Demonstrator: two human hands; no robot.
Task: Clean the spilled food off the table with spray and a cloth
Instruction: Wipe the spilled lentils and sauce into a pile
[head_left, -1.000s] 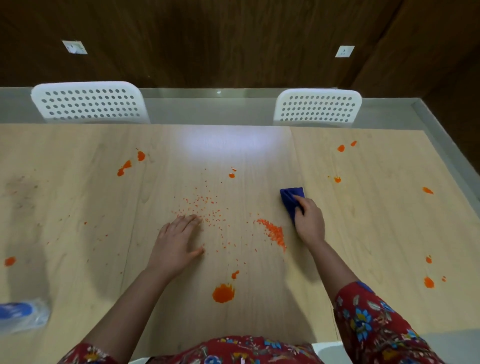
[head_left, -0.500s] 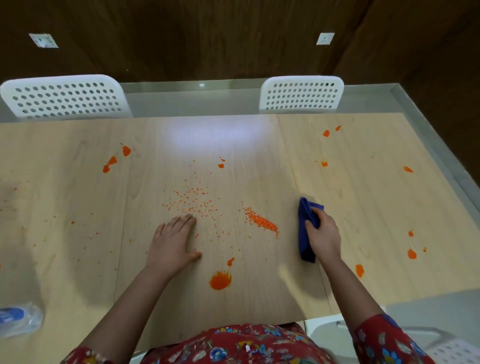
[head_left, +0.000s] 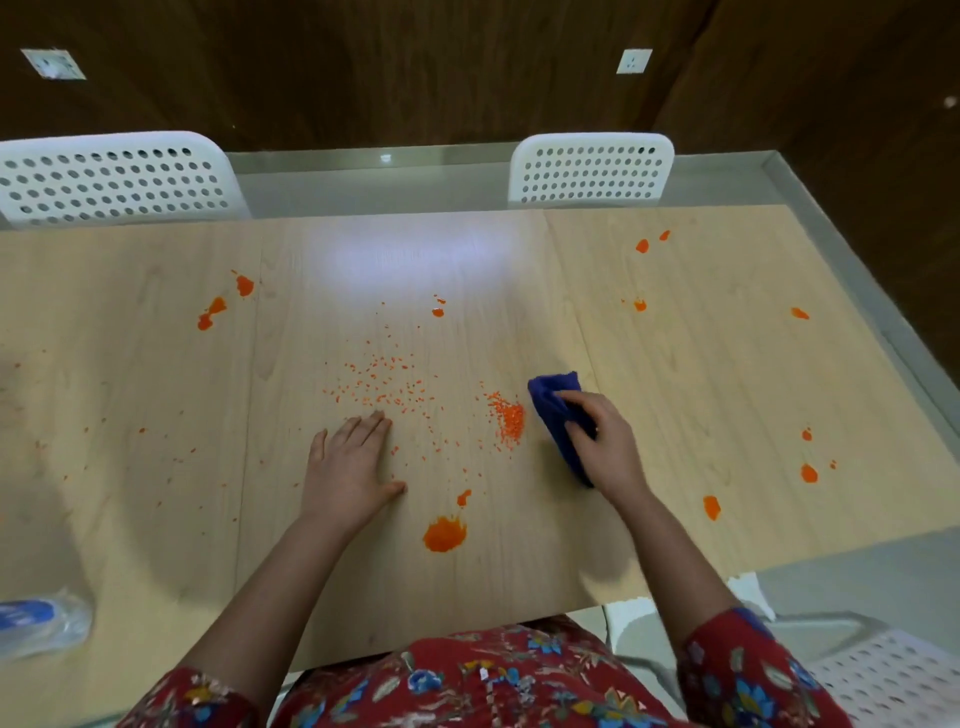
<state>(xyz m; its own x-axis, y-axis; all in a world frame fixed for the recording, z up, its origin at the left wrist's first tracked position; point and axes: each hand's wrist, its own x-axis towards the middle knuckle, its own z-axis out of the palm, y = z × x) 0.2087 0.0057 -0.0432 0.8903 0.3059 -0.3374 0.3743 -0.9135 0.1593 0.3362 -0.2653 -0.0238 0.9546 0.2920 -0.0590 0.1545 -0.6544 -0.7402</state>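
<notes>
Cloth has slid left, now just beside crumb pile, middle of table. Right hand grips it; left hand flat on wood, fingers straight. Orange blobs well apart toward right edge — blurred bottle near front-left edge.

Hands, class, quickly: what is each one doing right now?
Left hand: open, flat on the table, holding nothing.
Right hand: closed on the blue cloth.

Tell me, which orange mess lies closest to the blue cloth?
The dense heap of orange crumbs just left of the blue cloth; the blobs and scattered crumbs lie farther off.
</notes>
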